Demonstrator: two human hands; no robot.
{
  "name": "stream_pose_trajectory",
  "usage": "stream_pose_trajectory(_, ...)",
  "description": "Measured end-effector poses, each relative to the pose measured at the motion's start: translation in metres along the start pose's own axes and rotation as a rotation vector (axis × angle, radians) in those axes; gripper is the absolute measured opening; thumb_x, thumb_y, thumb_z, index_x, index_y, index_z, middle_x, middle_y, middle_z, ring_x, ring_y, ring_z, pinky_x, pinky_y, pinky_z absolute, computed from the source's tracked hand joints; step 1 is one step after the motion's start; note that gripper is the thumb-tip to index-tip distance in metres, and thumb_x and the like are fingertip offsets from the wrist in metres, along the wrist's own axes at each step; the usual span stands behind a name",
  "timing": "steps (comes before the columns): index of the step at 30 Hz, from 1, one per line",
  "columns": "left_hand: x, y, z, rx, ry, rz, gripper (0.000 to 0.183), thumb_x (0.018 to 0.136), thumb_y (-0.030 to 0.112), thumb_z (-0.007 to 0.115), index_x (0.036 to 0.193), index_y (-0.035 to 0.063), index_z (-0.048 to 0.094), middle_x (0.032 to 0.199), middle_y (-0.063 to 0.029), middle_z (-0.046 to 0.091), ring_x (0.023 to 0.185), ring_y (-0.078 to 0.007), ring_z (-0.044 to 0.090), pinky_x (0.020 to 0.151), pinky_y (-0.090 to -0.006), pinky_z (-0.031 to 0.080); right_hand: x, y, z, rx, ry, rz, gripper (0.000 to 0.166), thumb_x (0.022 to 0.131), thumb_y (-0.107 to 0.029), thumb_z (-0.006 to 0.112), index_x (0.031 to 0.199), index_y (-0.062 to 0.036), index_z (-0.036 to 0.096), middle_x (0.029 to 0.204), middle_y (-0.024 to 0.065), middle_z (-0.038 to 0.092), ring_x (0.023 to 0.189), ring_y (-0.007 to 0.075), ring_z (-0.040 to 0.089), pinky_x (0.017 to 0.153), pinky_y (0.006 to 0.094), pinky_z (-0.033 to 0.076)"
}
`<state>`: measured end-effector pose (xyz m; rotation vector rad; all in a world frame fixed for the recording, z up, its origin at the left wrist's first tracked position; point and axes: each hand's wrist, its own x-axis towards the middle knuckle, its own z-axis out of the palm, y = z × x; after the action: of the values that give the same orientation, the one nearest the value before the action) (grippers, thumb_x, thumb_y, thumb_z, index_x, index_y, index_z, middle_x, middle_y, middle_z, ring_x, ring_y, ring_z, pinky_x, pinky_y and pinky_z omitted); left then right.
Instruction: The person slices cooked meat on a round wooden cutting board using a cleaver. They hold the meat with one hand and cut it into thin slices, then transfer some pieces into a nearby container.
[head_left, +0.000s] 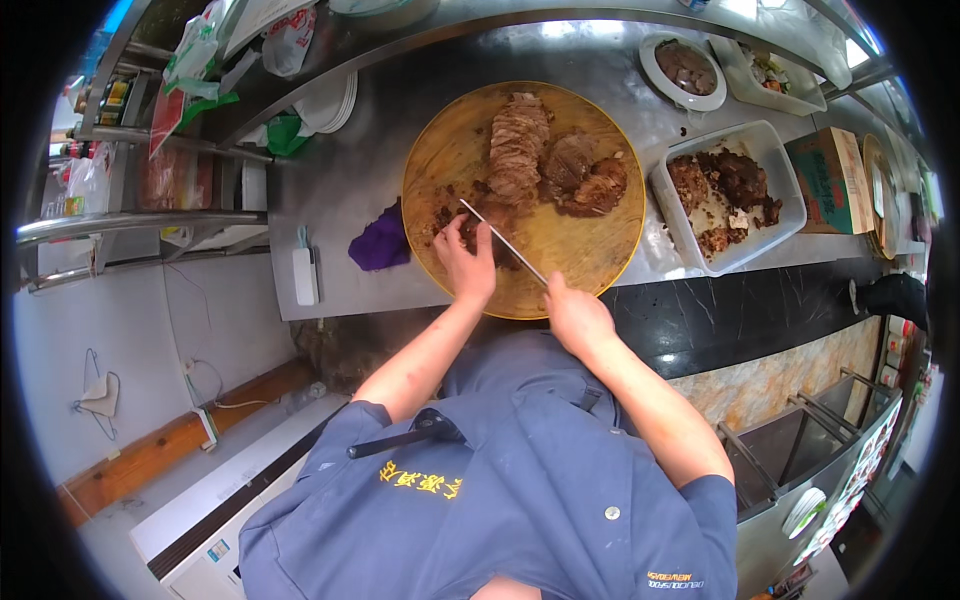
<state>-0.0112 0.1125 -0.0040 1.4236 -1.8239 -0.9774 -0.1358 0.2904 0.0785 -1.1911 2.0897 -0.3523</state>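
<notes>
A round wooden chopping board (585, 259) with a yellow rim lies in front of me. My right hand (581, 311) is closed around the handle of a knife (517, 256), whose narrow blade slants up and left. Just left of the blade, my left hand (469, 262) grips a dark piece of cooked meat (471, 227), partly hidden by fingers and blade. Beyond it lies a long row of sliced meat (517, 150). Two unsliced-looking chunks sit to its right, a brown one (566, 161) and a darker one (600, 187).
Right of the board stands a clear plastic tub (787, 214) holding dark meat, then a cardboard box (832, 180). Behind are a white plate (651, 71) of sliced meat and another tub (795, 97). A purple cloth (381, 238) touches the board's left. A steel shelf (450, 34) overhangs the counter's back.
</notes>
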Motion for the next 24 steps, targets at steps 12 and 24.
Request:
stream_pose_trajectory(12, 0.046, -0.068, -0.006, -0.522, -0.053, -0.274, 0.051, 0.087, 0.008, 0.078, 0.134, 0.0095, 0.057, 0.130, -0.0071, 0.063, 0.107, -0.0246, 0.069, 0.095, -0.0443, 0.059, -0.105, 0.033, -0.044, -0.121, -0.038, 0.135, 0.028, 0.110, -0.026, 0.066, 0.116, -0.0045, 0.050, 0.087, 0.0265, 0.077, 0.086, 0.0525, 0.075, 0.076, 0.0648, 0.060)
stream_pose_trajectory(24, 0.185, -0.033, -0.038, -0.010, -0.166, 0.171, 0.041, 0.092, 0.019, 0.082, 0.131, 0.0094, 0.073, 0.137, -0.0175, 0.070, 0.131, -0.0368, 0.063, 0.113, -0.0436, 0.051, -0.118, 0.015, -0.016, -0.094, 0.166, 0.273, 0.030, 0.110, -0.027, 0.069, 0.119, -0.0046, 0.053, 0.092, 0.0252, 0.077, 0.088, 0.0542, 0.074, 0.075, 0.0635, 0.059)
